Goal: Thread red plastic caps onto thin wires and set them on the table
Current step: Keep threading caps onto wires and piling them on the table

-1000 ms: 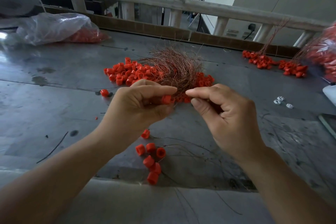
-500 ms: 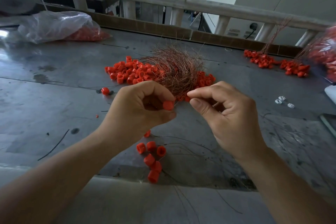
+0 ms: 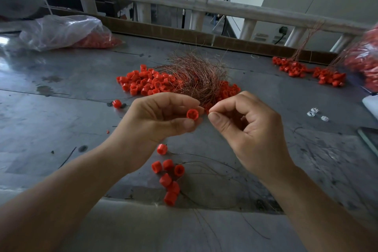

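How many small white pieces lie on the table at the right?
3. Two white pieces lie close together; the third lies just right of them. None seems hidden.

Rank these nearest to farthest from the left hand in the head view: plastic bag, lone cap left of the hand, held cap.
1. held cap, pinched in the left hand.
2. lone cap, on the table just left.
3. plastic bag, far back left.
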The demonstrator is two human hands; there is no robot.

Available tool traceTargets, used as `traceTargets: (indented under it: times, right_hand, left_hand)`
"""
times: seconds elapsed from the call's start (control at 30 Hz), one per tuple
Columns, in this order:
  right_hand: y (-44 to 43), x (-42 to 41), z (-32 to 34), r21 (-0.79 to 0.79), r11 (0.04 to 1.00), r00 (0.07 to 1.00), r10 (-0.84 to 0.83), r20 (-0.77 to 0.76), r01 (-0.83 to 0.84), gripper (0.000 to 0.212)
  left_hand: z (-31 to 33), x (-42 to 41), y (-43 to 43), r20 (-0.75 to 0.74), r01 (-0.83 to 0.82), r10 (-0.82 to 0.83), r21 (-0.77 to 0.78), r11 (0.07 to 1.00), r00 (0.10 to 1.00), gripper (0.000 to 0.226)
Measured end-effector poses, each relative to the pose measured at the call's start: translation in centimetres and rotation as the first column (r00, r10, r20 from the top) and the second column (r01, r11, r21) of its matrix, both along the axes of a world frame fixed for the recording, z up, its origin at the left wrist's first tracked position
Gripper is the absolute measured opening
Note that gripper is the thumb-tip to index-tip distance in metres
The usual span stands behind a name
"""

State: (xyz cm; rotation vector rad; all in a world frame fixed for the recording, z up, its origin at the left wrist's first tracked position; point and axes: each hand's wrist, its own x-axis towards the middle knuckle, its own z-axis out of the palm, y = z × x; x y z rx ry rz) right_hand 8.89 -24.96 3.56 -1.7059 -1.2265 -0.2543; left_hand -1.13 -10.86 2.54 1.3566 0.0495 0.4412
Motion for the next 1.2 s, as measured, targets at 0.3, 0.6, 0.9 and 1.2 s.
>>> traceTargets:
  times: [0.3, 0.6, 0.9, 1.2]
  right_hand:
    - [0.10, -0.28, -0.22, -0.047, 0.999, 1.000, -0.001, -0.007, 0.001, 0.007]
    - [0.05, -0.34, -0.26, -0.046, 0.998, 0.998, -0.046, 0.032, 0.047, 0.007]
    - [-0.16, 0.19, -0.16, -0.040, 0.996, 0.996, -0.075, 0.041, 0.076, 0.008]
    - [-0.18, 0.29, -0.18, -0.035, 0.996, 0.996, -0.078, 0.050, 0.080, 0.008]
  left_hand:
    - [0.16, -0.18, -0.38, 0.002, -0.008, 0.008, 0.042, 0.999, 1.000, 0.023]
    - [0.22, -0.25, -0.52, 0.010, -0.022, 0.023, -0.038, 0.999, 1.000, 0.029]
    - [0.25, -0.28, -0.51, -0.009, -0.023, 0.022, -0.050, 0.998, 1.000, 0.028]
    - [0.28, -0.36, -0.44, -0.012, -0.024, 0.024, -0.044, 0.999, 1.000, 0.030]
